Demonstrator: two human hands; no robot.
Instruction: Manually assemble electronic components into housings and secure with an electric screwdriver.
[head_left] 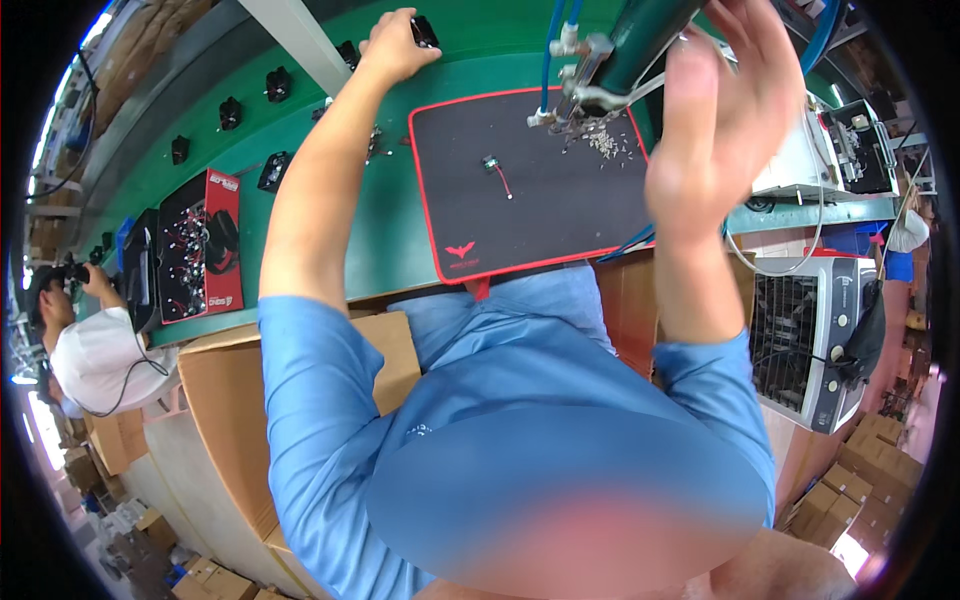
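Note:
My left hand (396,48) reaches to the far side of the green bench, its thumb and fingers closed about a small black part (425,32). My right hand (722,120) is raised at the upper right, beside a dark green cylindrical tool (648,45) with metal fittings and blue tubes. Motion blurs this hand, and its fingertips run to the picture's top edge, so its grip cannot be read. Between my arms lies a black mat (530,215) with a red border. On it sit a small circuit board (490,162) with a red wire and a scatter of small metallic pieces (604,146).
Several black parts (277,84) stand in a row along the bench's far left. A red and black box (222,270) holds small wired pieces. At left a co-worker (100,350) in white sits. Near my right elbow stands a grey-white air cooler (840,350); cardboard (230,400) is beside me.

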